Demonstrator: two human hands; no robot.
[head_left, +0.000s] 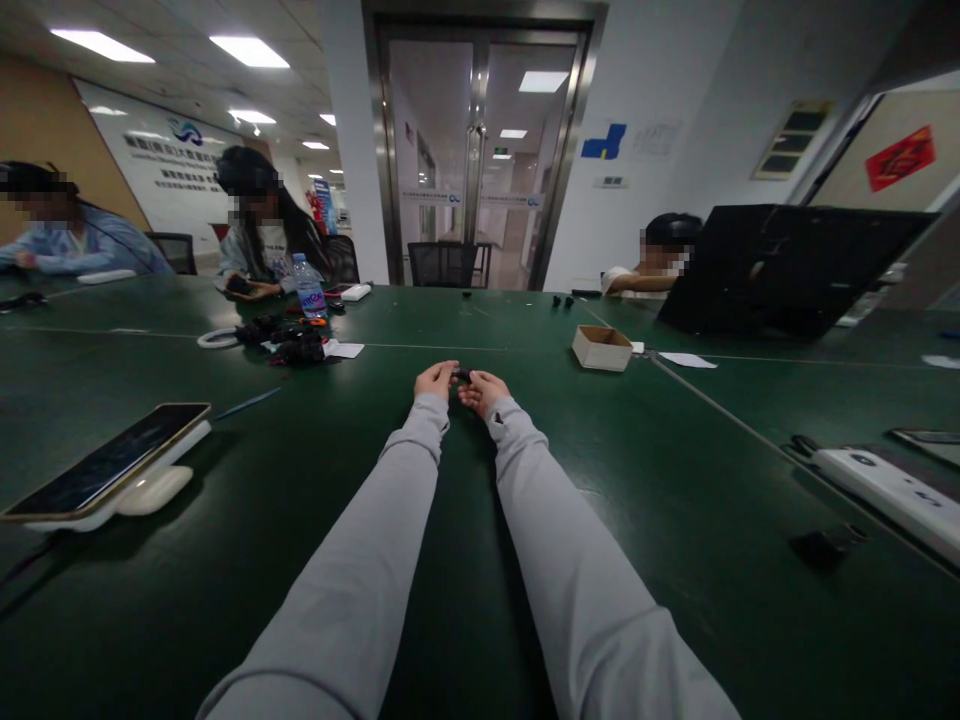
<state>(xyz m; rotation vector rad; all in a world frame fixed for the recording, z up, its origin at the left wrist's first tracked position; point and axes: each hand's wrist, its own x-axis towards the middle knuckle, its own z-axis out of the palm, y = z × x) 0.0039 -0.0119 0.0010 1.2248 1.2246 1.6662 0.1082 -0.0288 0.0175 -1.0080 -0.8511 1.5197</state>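
Note:
Both of my arms stretch forward over the green table [300,480] in light grey sleeves. My left hand [436,380] and my right hand [486,390] meet near the table's middle. Between their fingertips is a small black object [463,376], too small and too covered by the fingers to name. The fingers of each hand are closed in a pinch on it, the left from one end and the right from the other.
Left lie a phone [112,455] on a stand, a white case [156,490], a blue stick [247,402], a heap of black parts [292,340] and a water bottle [308,288]. Right are an open box [602,350], a power strip [892,485] and a large black panel [780,270]. Several people sit around.

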